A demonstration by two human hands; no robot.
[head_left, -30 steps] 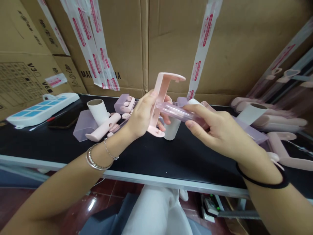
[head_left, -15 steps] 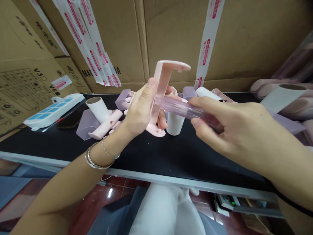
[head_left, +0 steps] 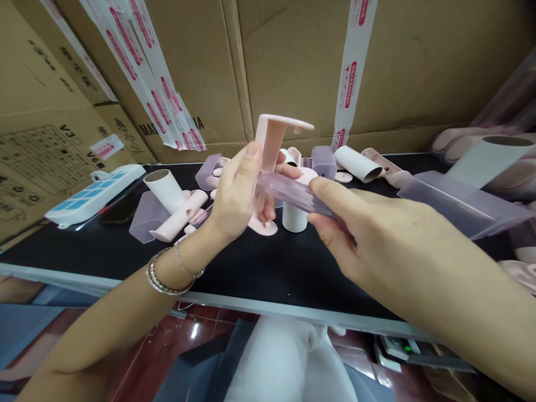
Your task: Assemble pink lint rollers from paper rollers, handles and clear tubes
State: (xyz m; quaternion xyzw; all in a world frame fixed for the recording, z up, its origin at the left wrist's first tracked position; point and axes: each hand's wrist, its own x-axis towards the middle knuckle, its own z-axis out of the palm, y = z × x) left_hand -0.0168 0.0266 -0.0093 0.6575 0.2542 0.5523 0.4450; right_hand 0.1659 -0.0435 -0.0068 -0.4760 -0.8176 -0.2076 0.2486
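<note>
Near the middle, my left hand [head_left: 238,192] is wrapped round a pale pink plastic bracket [head_left: 268,139] with a flat lip at its top and bottom ends. My right hand [head_left: 360,223] grips a translucent pinkish-purple rod-like piece [head_left: 293,190], whose kind I cannot make out. Its far end meets the inner side of the bracket beside my left palm; the exact contact is hidden by my fingers. Behind my hands a white cylinder [head_left: 294,218] stands upright on the black tabletop [head_left: 251,268].
Left lie a translucent purple box-like cover [head_left: 148,218], a white tube [head_left: 164,187], a pink half-round part [head_left: 178,216] and a blue-and-white power strip [head_left: 98,192]. Right are another white tube [head_left: 358,163], a larger purple cover [head_left: 464,204] and several pink parts. Cardboard [head_left: 288,72] walls the back.
Both hands have shifted slightly left and a little down with the bracket and the rod-like piece. The view has turned slightly, showing more of the purple cover on the right.
</note>
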